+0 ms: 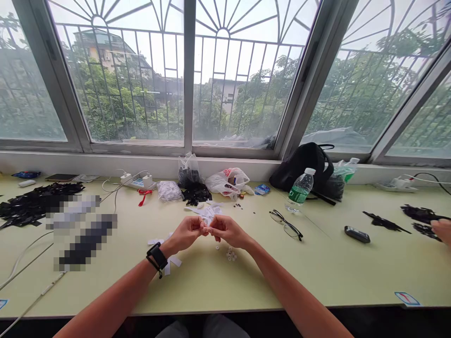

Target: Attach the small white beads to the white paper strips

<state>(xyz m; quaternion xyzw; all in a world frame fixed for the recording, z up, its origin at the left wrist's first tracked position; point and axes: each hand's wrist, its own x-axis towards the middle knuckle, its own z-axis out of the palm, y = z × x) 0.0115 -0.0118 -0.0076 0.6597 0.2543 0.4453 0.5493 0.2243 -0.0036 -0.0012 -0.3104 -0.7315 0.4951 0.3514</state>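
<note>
My left hand (190,231) and my right hand (224,230) meet above the middle of the table, fingertips pinched together. Whatever lies between the fingertips is too small to make out. Just behind the hands is a pile of white strips (211,209). More white strips (173,262) lie beside and below my left wrist, which wears a black band. Several small white round pieces (231,255) sit on the table below my right hand, with a single one (217,248) to their left.
Black-framed glasses (286,225), a water bottle (301,190) and a black bag (299,164) are right of my hands. Black strips (197,193) and plastic bags (229,182) line the back. Cables and a black pile (38,201) occupy the left. Another person's hand (442,229) is far right.
</note>
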